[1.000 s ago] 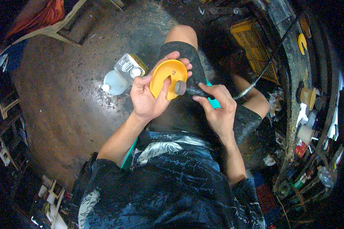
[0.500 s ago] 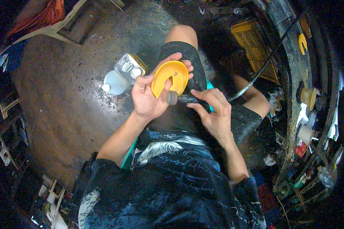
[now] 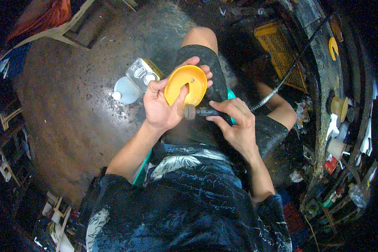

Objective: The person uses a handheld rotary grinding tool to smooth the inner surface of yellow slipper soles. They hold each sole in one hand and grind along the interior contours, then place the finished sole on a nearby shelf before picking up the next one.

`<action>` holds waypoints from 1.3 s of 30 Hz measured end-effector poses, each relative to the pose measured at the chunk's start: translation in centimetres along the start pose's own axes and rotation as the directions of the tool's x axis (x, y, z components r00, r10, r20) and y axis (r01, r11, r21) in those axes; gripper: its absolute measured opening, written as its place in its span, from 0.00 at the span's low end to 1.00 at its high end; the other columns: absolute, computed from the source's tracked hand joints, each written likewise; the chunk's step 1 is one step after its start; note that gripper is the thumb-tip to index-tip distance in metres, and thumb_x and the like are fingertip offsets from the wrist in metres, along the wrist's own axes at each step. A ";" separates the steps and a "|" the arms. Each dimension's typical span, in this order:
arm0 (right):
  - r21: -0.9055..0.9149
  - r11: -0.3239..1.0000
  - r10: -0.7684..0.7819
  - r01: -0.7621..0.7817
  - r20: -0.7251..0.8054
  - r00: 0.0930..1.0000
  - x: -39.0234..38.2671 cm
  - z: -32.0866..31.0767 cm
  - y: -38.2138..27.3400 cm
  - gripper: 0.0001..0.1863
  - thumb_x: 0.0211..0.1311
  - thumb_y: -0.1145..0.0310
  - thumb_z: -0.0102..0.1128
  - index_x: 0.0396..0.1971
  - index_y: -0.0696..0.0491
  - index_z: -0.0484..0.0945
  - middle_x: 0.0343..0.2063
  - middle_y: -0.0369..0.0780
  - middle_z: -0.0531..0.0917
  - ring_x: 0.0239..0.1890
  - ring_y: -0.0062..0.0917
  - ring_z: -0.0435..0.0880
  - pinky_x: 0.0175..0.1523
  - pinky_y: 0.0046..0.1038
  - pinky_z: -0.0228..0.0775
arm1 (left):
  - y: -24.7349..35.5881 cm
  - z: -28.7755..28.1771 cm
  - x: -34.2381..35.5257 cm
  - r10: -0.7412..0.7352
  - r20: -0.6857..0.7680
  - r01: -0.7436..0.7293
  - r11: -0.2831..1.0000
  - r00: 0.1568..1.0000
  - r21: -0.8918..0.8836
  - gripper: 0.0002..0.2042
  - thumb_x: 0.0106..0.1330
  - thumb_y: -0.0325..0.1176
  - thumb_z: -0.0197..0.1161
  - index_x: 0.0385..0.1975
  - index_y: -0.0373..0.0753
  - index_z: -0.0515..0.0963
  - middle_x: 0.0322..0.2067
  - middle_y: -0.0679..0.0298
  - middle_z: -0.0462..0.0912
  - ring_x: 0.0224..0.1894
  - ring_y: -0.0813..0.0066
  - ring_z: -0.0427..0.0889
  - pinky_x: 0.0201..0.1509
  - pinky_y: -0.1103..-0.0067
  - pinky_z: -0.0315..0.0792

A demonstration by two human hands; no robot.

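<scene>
My left hand [image 3: 157, 105] holds a yellow rounded cup-shaped piece [image 3: 179, 80] with its hollow side up. A pointed slot runs in from its lower edge, and a small dark mark sits near the slot's tip. Between the fingers and thumb of my right hand [image 3: 238, 124] is the handpiece of a flexible-shaft rotary grinder [image 3: 206, 111]. Its short grey-brown grinding head [image 3: 190, 112] is at the lower rim of the yellow piece; whether they touch I cannot tell. The black shaft [image 3: 290, 72] runs off to the upper right.
On the floor left of my hands lie a whitish plastic bottle [image 3: 127, 90] and a clear container [image 3: 139, 71]. A yellow crate [image 3: 281, 56] stands beyond my right leg. Along the right, a worn bench [image 3: 322, 126] carries another yellow cup [image 3: 339, 108] and a notched yellow piece [image 3: 333, 48].
The yellow piece has turned and tilted slightly in my left hand, its rim shifting a little to the left. My right hand and the grinder have barely moved.
</scene>
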State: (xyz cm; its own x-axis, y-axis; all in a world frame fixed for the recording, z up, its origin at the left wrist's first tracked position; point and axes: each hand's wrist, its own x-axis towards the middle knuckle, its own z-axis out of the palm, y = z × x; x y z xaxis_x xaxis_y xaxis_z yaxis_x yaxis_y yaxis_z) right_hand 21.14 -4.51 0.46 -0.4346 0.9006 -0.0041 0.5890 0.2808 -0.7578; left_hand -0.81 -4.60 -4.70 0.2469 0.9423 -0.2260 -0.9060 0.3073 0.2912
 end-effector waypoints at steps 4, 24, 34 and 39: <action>-0.006 1.000 0.004 -0.004 -0.042 0.999 0.0 -0.4 0.5 0.21 0.52 0.66 0.84 0.48 0.50 0.91 0.33 0.40 0.88 0.39 0.36 0.87 0.48 0.35 0.77 | 0.1 -0.3 0.0 0.005 0.010 -0.005 1.000 1.000 -0.030 0.43 0.72 0.51 0.50 0.82 0.30 0.52 0.77 0.38 0.64 0.80 0.43 0.64 0.88 0.50 0.49; 0.041 0.996 0.086 -0.081 -0.152 0.985 1.4 0.3 0.4 0.18 0.54 0.73 0.83 0.45 0.58 0.90 0.40 0.44 0.91 0.43 0.35 0.89 0.51 0.32 0.79 | 0.0 0.3 -0.1 -0.029 0.027 0.028 0.998 0.999 0.052 0.46 0.71 0.54 0.51 0.82 0.28 0.52 0.78 0.41 0.64 0.79 0.49 0.66 0.87 0.53 0.53; -0.009 0.999 0.047 -0.048 -0.122 0.991 0.7 0.3 0.3 0.18 0.53 0.74 0.83 0.45 0.58 0.90 0.41 0.44 0.91 0.42 0.36 0.89 0.51 0.34 0.79 | -0.1 0.4 -0.2 -0.040 0.016 0.039 0.998 0.999 0.047 0.45 0.71 0.55 0.51 0.81 0.27 0.53 0.78 0.42 0.64 0.79 0.50 0.67 0.86 0.53 0.54; 0.009 0.992 0.129 -0.129 -0.167 0.978 1.1 0.5 0.4 0.18 0.53 0.74 0.83 0.45 0.58 0.90 0.39 0.44 0.91 0.42 0.35 0.89 0.50 0.32 0.79 | -0.1 0.5 -0.1 -0.028 0.056 0.024 0.998 0.998 0.059 0.43 0.72 0.53 0.48 0.81 0.27 0.55 0.79 0.42 0.63 0.79 0.50 0.66 0.86 0.55 0.55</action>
State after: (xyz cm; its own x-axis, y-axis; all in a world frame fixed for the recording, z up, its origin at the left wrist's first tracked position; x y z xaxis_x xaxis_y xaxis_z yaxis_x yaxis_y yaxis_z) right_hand 20.59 -3.57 -0.13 -0.2353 0.9719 0.0072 0.6343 0.1592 -0.7565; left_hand -0.53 -4.65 -4.27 0.2907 0.9393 -0.1821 -0.8778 0.3375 0.3400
